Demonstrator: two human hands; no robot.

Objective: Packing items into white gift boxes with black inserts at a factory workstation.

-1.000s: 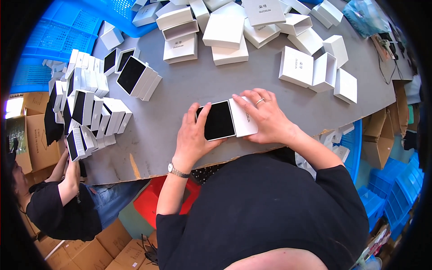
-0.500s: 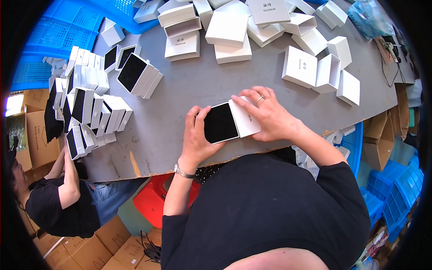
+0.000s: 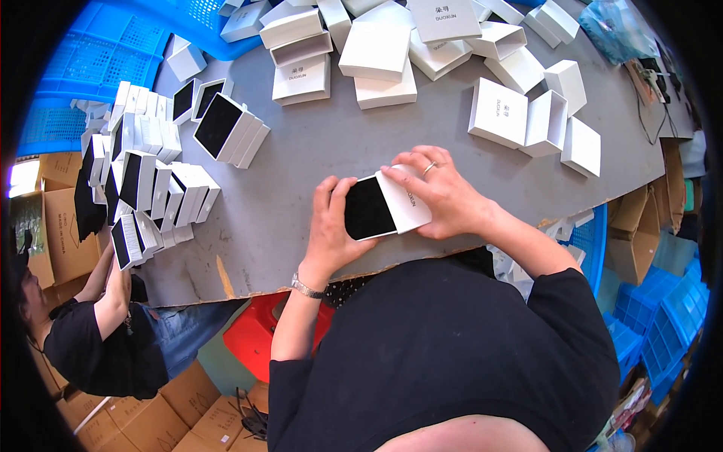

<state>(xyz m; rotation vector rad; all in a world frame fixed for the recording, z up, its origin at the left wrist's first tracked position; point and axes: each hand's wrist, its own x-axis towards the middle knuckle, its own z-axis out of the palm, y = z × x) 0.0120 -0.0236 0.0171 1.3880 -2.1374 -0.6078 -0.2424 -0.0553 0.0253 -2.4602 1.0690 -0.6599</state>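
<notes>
Near the table's front edge, my left hand (image 3: 329, 224) is closed round a shallow white box tray (image 3: 368, 206) with a black inner face. Its thumb lies along the near side and its fingers at the far left corner. My right hand (image 3: 449, 197) grips a white box sleeve (image 3: 407, 202) from the right, fingers over its far edge and thumb at the near edge. The tray's right end is inside the sleeve; its left part shows outside. To the left stands a small group of white boxes with black faces (image 3: 219, 126), apart from my hands.
White sleeves (image 3: 374, 51) lie piled at the back, with several more at the right (image 3: 500, 113). Rows of black-faced white boxes (image 3: 139, 181) crowd the table's left end, beside another person (image 3: 105, 331). Blue crates (image 3: 102, 53) stand back left; a red stool (image 3: 260, 335) is below the table edge.
The tray sits slightly deeper in the sleeve, so a little less of its black face shows. Both hands keep their grips. The other person's arm has shifted slightly.
</notes>
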